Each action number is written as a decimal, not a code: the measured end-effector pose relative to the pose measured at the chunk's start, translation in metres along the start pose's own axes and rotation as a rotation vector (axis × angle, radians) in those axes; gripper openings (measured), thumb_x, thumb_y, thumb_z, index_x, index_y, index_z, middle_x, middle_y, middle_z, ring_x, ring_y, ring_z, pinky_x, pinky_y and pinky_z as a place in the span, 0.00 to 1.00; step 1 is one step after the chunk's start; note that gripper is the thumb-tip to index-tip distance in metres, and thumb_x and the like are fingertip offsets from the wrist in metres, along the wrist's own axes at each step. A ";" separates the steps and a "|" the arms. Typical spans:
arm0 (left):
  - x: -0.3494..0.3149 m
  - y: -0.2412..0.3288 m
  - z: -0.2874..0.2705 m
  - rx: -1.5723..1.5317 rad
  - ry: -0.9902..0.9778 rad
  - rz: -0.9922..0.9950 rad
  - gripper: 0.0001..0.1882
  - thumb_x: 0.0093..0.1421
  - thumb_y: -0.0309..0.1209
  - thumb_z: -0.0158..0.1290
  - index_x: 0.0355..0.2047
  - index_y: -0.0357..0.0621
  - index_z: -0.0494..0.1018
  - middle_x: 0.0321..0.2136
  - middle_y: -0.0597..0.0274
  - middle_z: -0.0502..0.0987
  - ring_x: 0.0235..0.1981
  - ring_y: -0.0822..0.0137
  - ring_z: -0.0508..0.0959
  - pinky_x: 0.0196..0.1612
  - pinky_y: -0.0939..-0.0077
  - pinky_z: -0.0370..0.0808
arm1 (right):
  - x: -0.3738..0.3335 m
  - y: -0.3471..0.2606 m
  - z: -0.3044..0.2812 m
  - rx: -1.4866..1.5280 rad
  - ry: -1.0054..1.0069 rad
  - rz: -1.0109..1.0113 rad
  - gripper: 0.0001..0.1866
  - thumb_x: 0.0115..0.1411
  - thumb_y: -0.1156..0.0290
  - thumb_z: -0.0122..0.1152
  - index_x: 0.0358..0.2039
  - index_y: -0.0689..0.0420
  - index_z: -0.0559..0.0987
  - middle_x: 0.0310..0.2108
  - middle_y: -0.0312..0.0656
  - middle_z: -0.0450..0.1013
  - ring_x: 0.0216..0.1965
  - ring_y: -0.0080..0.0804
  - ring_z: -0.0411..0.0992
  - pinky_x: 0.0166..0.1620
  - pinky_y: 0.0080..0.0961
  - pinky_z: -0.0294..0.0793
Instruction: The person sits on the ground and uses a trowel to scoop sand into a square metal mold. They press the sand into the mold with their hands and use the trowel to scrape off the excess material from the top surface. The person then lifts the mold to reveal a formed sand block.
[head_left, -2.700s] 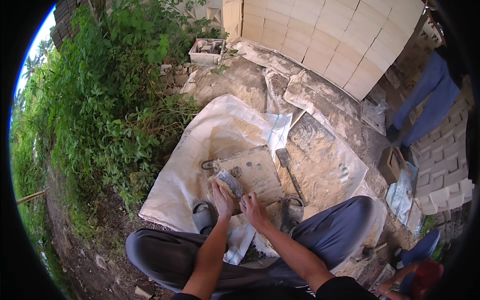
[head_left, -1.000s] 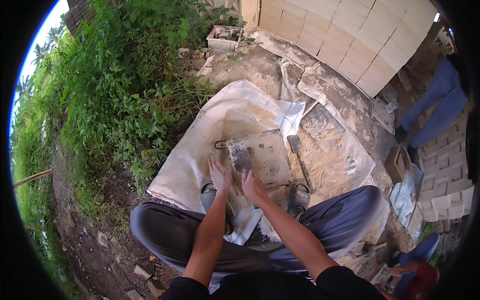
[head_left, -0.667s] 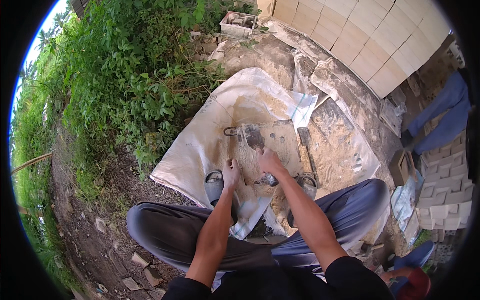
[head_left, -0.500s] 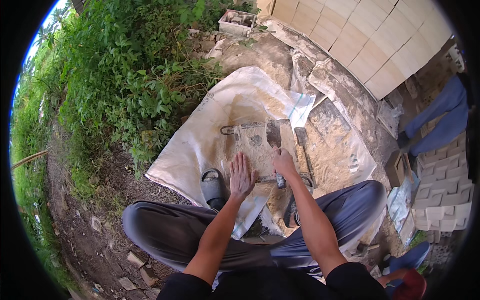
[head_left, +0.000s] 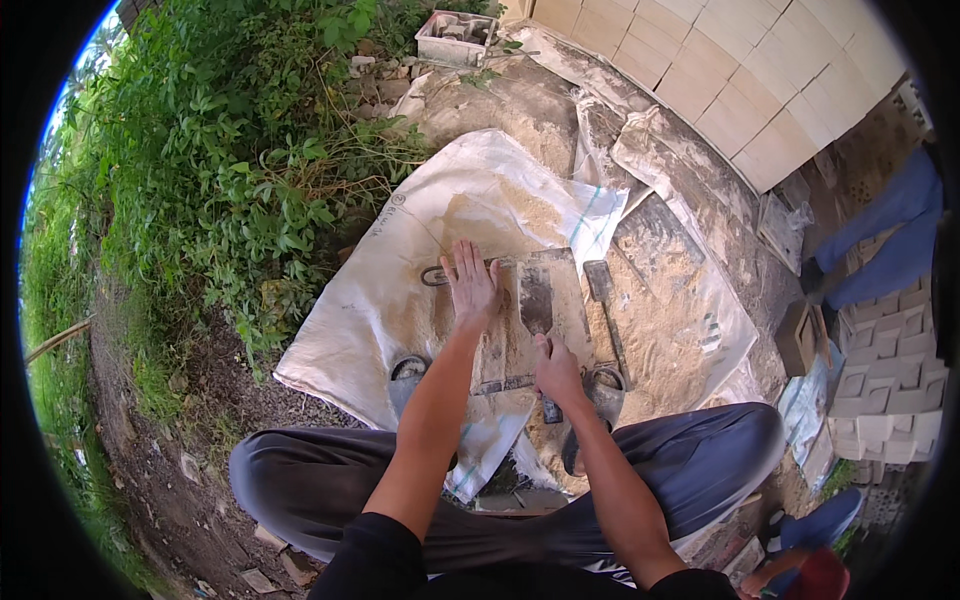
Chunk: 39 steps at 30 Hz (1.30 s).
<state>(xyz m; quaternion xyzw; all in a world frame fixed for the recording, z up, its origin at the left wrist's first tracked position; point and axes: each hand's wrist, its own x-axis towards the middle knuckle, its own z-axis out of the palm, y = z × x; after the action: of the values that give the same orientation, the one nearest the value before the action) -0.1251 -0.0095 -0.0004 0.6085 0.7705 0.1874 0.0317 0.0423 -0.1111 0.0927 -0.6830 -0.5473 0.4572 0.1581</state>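
Clock positions are read from the panel.

- Rectangular panel, sand-dusted, lying on the sacking between the feet; loop handle at 10 o'clock.
- Flat-bladed scraper, dark, lying along the panel, blade toward 12 o'clock.
- Right hand, closed around the scraper's grip.
- Left hand, palm down at the panel's 10 o'clock corner, fingers extended and slightly apart, grasping nothing; contact beneath the palm cannot be told.
- Long-handled flat tool, lying just beside the panel, 3 o'clock.
- White woven sacking, beneath the panel. Markings: a line of small dark lettering with a round mark, 10 o'clock; dark printed bars, 3 o'clock.
- Sandals, dark, one on each foot, 8 and between 4 and 5 o'clock.
- Plastic crate, pale, between 11 and 12 o'clock.
- Stacked pale blocks, 1 o'clock.
- Relief-faced blocks, 3 o'clock.
- Co-worker's blue trousers, between 2 and 3 o'clock.
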 end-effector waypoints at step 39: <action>-0.131 -0.075 -0.018 -0.068 -1.224 -0.253 0.32 0.39 0.64 0.61 0.19 0.44 0.76 0.20 0.62 0.77 0.26 0.66 0.77 0.33 0.73 0.73 | -0.143 0.085 0.101 -0.390 -0.127 -0.110 0.18 0.64 0.59 0.42 0.38 0.65 0.60 0.25 0.60 0.73 0.29 0.58 0.74 0.33 0.48 0.74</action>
<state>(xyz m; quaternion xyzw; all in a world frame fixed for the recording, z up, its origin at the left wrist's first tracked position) -0.1663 -0.1530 -0.0315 0.5084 0.6722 -0.1758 0.5087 0.0152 -0.2975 0.0423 -0.6393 -0.6708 0.3756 0.0130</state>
